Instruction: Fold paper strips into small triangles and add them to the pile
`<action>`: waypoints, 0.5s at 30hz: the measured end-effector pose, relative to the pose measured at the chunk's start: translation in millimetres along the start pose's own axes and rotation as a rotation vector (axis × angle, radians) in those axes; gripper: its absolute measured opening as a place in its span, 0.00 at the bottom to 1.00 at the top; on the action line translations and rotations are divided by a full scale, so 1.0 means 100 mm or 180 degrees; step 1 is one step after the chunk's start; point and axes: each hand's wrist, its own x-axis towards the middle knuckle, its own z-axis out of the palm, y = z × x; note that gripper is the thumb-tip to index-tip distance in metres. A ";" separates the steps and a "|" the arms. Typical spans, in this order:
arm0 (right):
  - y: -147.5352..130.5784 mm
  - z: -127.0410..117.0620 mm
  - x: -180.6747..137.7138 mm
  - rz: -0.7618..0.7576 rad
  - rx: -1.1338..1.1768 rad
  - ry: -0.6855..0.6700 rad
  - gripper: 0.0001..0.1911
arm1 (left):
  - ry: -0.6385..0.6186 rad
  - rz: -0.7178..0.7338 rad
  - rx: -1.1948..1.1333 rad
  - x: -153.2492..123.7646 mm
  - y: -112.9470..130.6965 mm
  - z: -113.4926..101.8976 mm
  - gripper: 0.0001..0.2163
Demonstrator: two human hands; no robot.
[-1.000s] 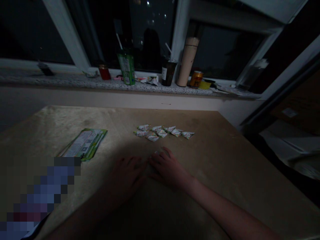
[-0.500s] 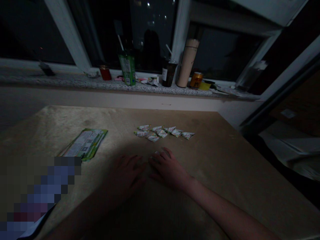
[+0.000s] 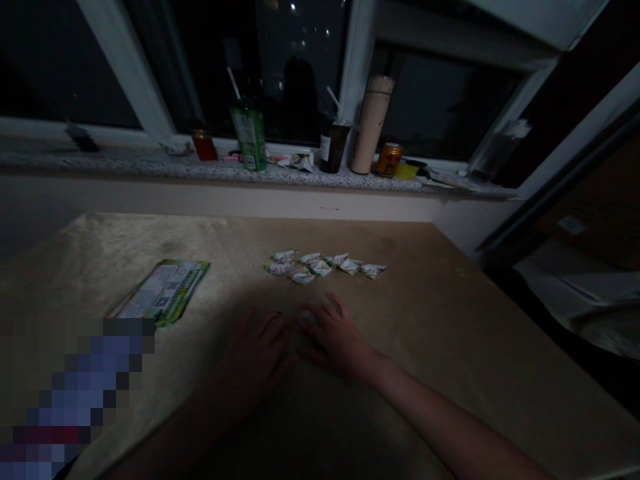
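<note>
Both my hands rest side by side on the brown table (image 3: 450,320), in dim light. My left hand (image 3: 257,357) lies flat with fingers spread, in shadow. My right hand (image 3: 335,340) lies palm down, its fingers pressing on a small pale folded paper piece (image 3: 306,313) that barely shows under the fingertips. Just beyond the hands lie several small folded paper pieces (image 3: 323,265) in a loose cluster. A green and white leaflet stack (image 3: 163,297) lies to the left.
The stone windowsill (image 3: 125,163) at the back holds a red can (image 3: 204,145), a green cup with a straw (image 3: 249,133), a dark bottle (image 3: 333,147), a tall beige tube (image 3: 370,123) and an orange can (image 3: 389,159). The table edge drops off on the right.
The hands have stayed almost still over the small paper piece. The view has shifted slightly, so everything sits a little further left.
</note>
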 end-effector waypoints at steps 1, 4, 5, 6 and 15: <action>0.03 -0.01 0.00 0.0029 0.0112 0.0091 0.27 | -0.0011 -0.0012 -0.0003 0.00 0.01 0.00 0.16; 0.16 -0.07 -0.02 0.0239 0.0328 0.0405 0.30 | -0.0067 -0.0067 -0.0043 0.02 0.04 -0.03 0.16; 0.20 -0.10 -0.03 0.0308 0.0319 0.0460 0.26 | -0.0074 -0.0079 -0.0074 0.02 0.04 -0.04 0.15; 0.24 -0.13 -0.04 0.0415 0.0280 0.0503 0.22 | -0.0081 -0.0087 -0.0108 0.03 0.04 -0.05 0.15; 0.35 -0.18 -0.09 -0.0020 -0.0232 0.0325 0.07 | 0.0015 -0.0054 -0.0287 0.07 -0.03 0.01 0.12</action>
